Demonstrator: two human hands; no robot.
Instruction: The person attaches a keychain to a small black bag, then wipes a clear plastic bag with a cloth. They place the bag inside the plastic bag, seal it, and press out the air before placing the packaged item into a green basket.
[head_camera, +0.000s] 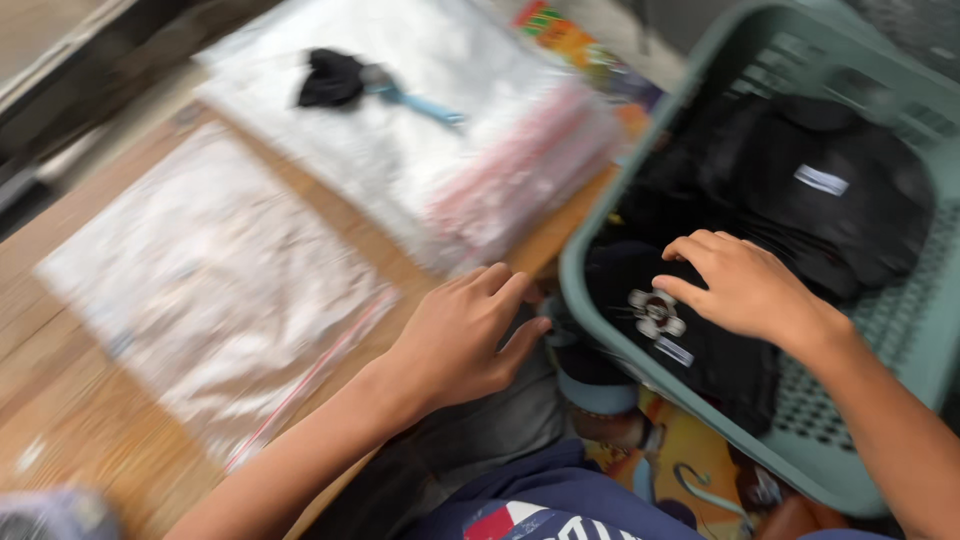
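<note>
Inside the green laundry basket (700, 100), the right hand (735, 285) rests palm down with fingers curled on a folded black garment (690, 340) bearing a small printed emblem; whether it has closed a grip cannot be told through the blur. Just left of the basket, the left hand (465, 340) hovers half open and empty at the edge of the wooden worktop (70, 430). More black clothing (820, 190) fills the basket behind. Clear plastic bags (210, 290) lie flat on the worktop, well left of both hands.
</note>
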